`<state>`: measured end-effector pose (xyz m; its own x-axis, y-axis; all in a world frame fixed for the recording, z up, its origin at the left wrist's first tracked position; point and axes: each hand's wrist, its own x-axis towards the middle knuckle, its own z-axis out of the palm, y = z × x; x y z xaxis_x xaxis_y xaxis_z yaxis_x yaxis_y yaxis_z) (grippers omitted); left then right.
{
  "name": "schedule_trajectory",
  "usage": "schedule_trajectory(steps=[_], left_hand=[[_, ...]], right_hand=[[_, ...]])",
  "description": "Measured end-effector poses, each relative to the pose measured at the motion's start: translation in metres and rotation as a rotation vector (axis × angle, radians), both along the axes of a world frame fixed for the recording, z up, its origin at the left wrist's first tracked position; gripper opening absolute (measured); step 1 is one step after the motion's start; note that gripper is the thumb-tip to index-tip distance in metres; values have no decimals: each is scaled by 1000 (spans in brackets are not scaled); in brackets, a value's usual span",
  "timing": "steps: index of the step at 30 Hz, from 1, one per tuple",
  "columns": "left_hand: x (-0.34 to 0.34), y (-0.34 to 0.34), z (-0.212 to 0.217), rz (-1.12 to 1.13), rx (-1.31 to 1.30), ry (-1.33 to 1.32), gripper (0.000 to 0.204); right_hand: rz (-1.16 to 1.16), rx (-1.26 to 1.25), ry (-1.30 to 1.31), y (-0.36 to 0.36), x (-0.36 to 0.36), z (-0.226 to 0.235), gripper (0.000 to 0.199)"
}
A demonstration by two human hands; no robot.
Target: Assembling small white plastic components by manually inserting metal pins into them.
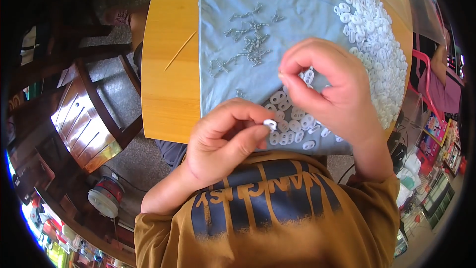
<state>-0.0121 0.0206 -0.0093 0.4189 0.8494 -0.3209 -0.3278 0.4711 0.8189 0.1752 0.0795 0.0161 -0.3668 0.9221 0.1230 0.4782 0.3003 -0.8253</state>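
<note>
Between the thumb and index finger of my left hand (225, 136) is a small white plastic piece (270, 124), held just above the near part of the cloth. Up and to the right, my right hand (329, 77) is closed in a pinch; whatever sits at its fingertips is too small to make out. Under and between the hands lie several white oval two-hole plastic pieces (293, 125). Many small metal coil springs (255, 42) are scattered on the light blue cloth (223, 5), beyond my left hand.
A large heap of white plastic pieces (377, 44) covers the table's right side. A thin wooden stick (179, 51) rests on the yellow wooden table (168, 94) at left. A wooden chair (89, 124) stands left; a red chair (422, 79) is at right, near another person.
</note>
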Motion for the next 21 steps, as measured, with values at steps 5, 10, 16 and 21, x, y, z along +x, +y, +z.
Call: schedule_trajectory(steps=[5, 10, 16, 21], left_hand=[[-3, 5, 8, 129, -115, -126, 22], [-5, 5, 8, 144, -81, -123, 19], [-2, 3, 13, 171, -61, -64, 18], [-1, 2, 12, 169, -19, -34, 18]], right_hand=[[19, -314, 246, -20, 2, 15, 17], [-9, -250, 362, -29, -6, 13, 15], [63, -295, 296, -31, -5, 19, 21], [61, -258, 256, -32, -5, 18, 21]])
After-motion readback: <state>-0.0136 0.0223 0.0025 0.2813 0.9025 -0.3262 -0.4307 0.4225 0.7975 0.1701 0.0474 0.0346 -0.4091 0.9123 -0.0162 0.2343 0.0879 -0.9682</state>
